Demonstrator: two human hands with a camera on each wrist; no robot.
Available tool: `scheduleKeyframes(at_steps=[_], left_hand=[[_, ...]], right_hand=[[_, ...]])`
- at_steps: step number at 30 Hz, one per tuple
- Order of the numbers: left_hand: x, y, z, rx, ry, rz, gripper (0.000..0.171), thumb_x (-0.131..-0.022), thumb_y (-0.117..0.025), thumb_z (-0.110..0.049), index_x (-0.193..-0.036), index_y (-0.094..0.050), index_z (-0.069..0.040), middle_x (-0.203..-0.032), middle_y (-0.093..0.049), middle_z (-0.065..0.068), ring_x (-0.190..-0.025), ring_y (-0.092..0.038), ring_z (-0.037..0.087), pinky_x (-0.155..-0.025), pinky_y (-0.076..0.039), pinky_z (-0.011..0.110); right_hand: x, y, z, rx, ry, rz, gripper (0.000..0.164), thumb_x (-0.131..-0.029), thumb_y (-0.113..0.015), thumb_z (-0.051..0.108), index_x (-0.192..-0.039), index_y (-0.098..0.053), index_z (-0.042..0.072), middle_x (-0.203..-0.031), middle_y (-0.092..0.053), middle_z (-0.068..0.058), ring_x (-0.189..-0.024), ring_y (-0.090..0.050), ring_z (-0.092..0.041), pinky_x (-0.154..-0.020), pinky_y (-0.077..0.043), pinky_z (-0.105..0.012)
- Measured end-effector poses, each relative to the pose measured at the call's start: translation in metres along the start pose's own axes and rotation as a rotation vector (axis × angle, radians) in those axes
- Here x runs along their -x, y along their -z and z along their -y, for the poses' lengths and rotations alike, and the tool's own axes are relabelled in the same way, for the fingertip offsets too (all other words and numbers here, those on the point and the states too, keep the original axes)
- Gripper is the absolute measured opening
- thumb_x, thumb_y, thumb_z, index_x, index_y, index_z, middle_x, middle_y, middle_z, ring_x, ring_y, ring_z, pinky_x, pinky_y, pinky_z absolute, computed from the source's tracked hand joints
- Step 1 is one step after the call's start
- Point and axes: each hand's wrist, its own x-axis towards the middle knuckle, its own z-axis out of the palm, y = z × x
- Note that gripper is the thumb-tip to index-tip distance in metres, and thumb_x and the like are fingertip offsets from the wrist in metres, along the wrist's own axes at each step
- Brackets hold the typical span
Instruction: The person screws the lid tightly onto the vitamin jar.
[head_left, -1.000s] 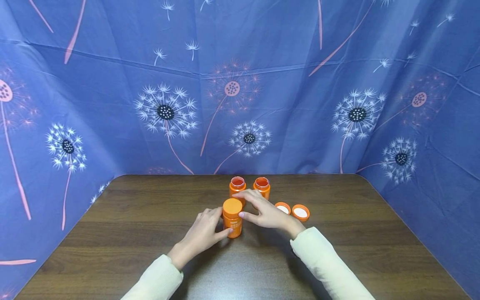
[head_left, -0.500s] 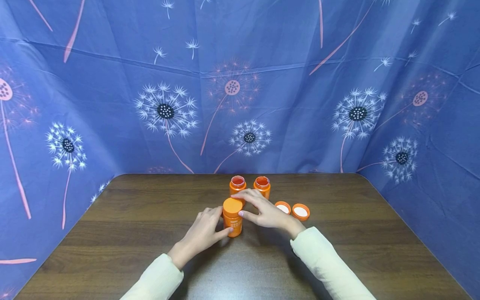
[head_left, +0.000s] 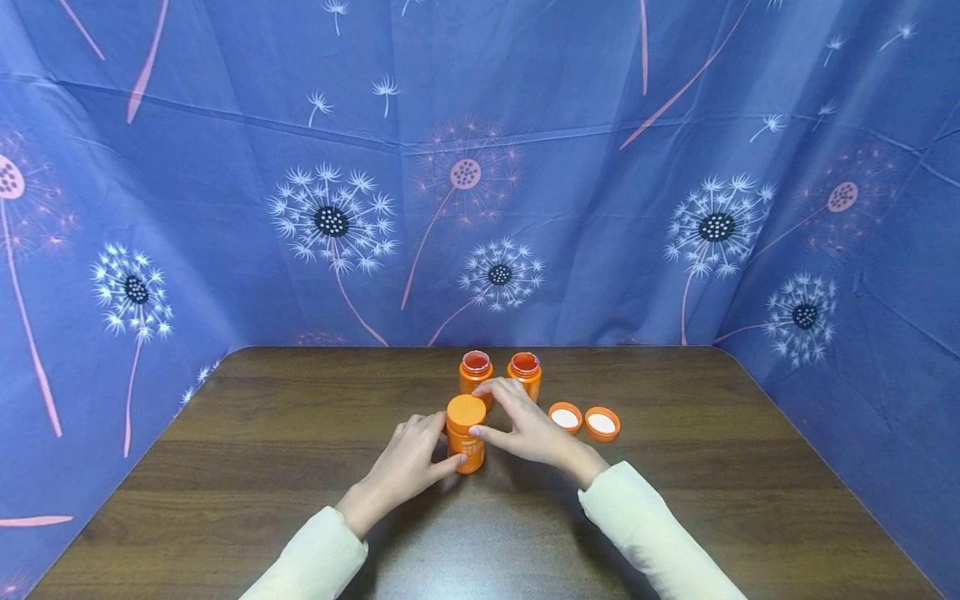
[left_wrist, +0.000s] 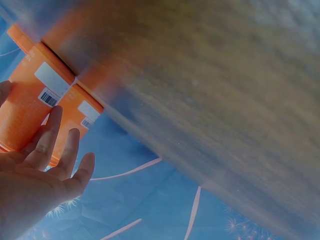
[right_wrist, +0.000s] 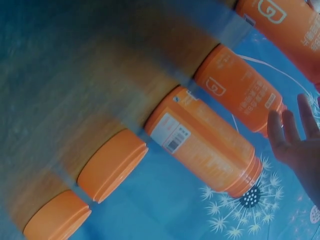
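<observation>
An orange bottle [head_left: 471,454] stands upright on the table, an orange cap [head_left: 467,412] on its top. My left hand [head_left: 401,467] grips the bottle's body, its thumb across the front and its fingers round the far left side. From the right, my right hand [head_left: 528,429] pinches the cap, thumb at the near edge and index finger at the far edge. In the left wrist view the left hand's outer fingers [left_wrist: 72,150] spread away from the orange bottles. The right hand's outer fingers [right_wrist: 290,127] show at the edge of the right wrist view.
Two uncapped orange bottles, one on the left [head_left: 476,367] and one on the right [head_left: 524,375], stand just behind. Right of them two loose caps, a nearer-left one [head_left: 566,418] and a right one [head_left: 602,424], lie with white insides up. A patterned blue cloth [head_left: 585,167] surrounds the wooden table [head_left: 225,467].
My right thumb has slid left along the cap's near edge, while the index fingertip has shifted slightly right. The left hand and the bottle have stayed in place.
</observation>
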Motion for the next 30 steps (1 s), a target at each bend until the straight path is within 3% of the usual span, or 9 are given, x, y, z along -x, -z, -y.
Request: scheduleKeyframes(at_steps=[18,30], left_hand=[[0.0,0.0,0.0,-0.006,-0.001,0.006,0.052,-0.079,-0.066,-0.045,-0.117,-0.052,-0.012,-0.106,-0.064,0.001,-0.091,-0.055,0.02,-0.079,-0.042,0.04],[0.001,0.0,0.001,-0.012,-0.014,-0.002,0.051,-0.078,-0.067,-0.043,-0.116,-0.052,-0.011,-0.107,-0.064,0.003,-0.089,-0.055,0.021,-0.079,-0.042,0.04]], right_hand=[[0.0,-0.006,0.006,0.15,-0.035,-0.101,0.051,-0.074,-0.073,0.039,-0.109,-0.05,0.01,-0.106,-0.054,0.001,-0.102,-0.045,-0.016,-0.088,-0.039,-0.037],[-0.003,0.004,-0.003,-0.016,0.058,0.049,0.05,-0.082,-0.067,0.026,-0.124,-0.048,0.007,-0.125,-0.047,-0.001,-0.121,-0.037,-0.02,-0.103,-0.03,-0.048]])
